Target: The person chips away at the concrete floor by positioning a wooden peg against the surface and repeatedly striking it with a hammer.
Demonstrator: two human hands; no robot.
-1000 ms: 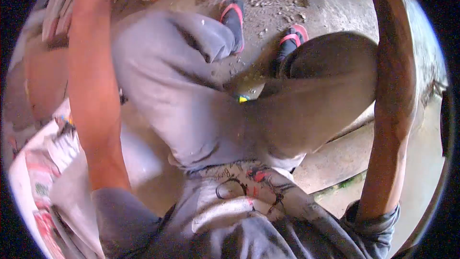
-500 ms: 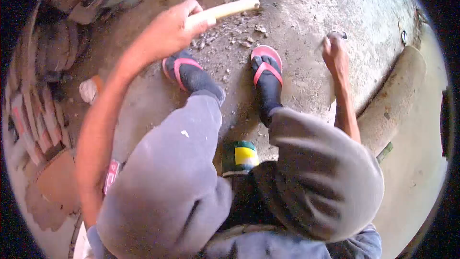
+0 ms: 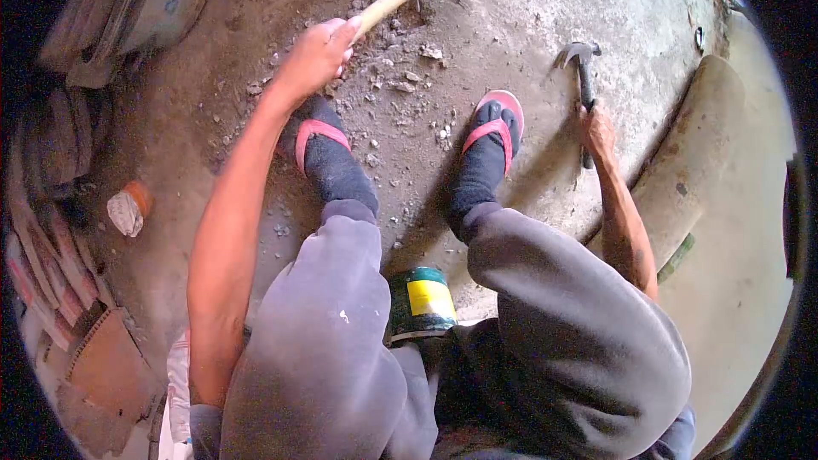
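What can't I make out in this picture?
Head view:
- Pale stick: gripped end, hidden by the left hand.
- Hammer: part of the handle, covered by the right hand.
- Green container: any print on its yellow label, too small and blurred.
- Small dark object far right: too small to name.

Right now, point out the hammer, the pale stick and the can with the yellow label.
Hammer [image 3: 583,49], head view, on its metal head.
Pale stick [image 3: 391,6], head view, on its bare length.
Can [image 3: 430,298], head view, on its yellow label.
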